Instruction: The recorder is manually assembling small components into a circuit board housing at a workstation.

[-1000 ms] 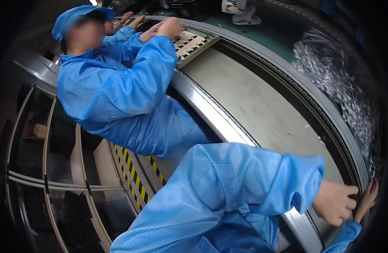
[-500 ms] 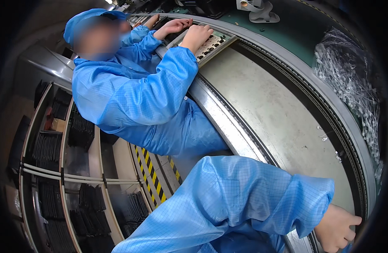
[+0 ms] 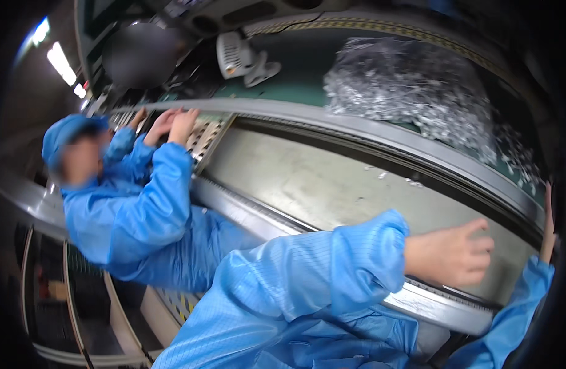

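Observation:
My left hand (image 3: 452,252) is over the conveyor line, above its near metal rail (image 3: 440,305). Its fingers curl inward, with one knuckle bent forward; the palm is turned away, so anything inside it is hidden. At the far right rim, my right hand (image 3: 548,227) shows only as a narrow strip, its fingers stretched upward. The pale conveyor bed (image 3: 295,175) runs beneath my left hand, with a few small white bits (image 3: 413,182) on it. Beyond the far rail (image 3: 363,126) lies a heap of thin whitish cables (image 3: 418,92) in clear plastic.
To the left, a co-worker in blue (image 3: 129,215) has both hands over a framed tray of small dark parts (image 3: 206,136). A white device (image 3: 234,55) stands on the green bench (image 3: 295,86). Shelving with compartments (image 3: 71,301) stands at lower left.
My view has swung to the right and up, so the co-worker and tray shift leftward. My left hand appears higher, still curled. My right hand has come into view at the right rim.

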The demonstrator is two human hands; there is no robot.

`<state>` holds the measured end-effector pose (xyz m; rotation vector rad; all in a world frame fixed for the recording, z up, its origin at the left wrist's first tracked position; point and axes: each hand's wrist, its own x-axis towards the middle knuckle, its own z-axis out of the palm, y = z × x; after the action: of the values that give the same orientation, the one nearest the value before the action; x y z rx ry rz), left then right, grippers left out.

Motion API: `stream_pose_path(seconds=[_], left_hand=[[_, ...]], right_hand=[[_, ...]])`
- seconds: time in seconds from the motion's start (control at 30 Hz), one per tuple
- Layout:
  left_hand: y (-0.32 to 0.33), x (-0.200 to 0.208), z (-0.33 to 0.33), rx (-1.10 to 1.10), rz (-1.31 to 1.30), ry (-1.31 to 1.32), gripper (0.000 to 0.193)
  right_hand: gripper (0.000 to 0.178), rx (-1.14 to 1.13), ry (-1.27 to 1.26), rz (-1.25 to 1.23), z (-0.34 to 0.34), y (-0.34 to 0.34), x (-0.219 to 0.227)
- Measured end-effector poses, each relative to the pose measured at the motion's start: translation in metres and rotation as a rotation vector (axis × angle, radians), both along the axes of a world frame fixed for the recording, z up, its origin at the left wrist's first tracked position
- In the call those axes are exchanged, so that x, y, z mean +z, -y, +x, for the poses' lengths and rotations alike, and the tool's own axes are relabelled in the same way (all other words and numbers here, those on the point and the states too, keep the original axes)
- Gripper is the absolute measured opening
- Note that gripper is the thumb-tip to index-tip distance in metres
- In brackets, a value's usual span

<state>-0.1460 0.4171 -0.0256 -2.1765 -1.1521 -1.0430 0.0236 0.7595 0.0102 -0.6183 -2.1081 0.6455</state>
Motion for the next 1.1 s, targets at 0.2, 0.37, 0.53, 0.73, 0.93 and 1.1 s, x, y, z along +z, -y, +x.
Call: stream_pose_path(seconds=[0.2, 0.37, 0.53, 0.73, 0.93, 1.1], left_hand=[[0.0, 0.001, -0.002, 0.051, -0.016, -0.025, 0.022], [0.007, 0.018, -0.005, 0.148, -0.069, 0.099, 0.049], [0.013, 0.023, -0.009, 0.306, -0.087, 0.26, 0.068], [0.01, 0.019, -0.012, 0.33, -0.181, 0.149, 0.052], [0.006, 0.028, -0.019, 0.311, -0.02, 0.248, 0.023], [0.001, 0.021, -0.02, 0.301, -0.066, 0.259, 0.019]], right_hand=[[0.033, 0.218, -0.568, -0.708, 0.03, -0.049, -0.037], [0.023, 0.21, -0.431, -0.541, 0.019, 0.02, -0.023], [0.01, 0.376, -0.256, -0.596, -0.016, 0.123, -0.011], [0.012, 0.448, -0.164, -0.689, -0.032, 0.171, -0.007], [0.016, 0.473, -0.255, -0.675, -0.046, 0.177, 0.0], [0.017, 0.418, -0.284, -0.639, -0.043, 0.17, -0.013]])
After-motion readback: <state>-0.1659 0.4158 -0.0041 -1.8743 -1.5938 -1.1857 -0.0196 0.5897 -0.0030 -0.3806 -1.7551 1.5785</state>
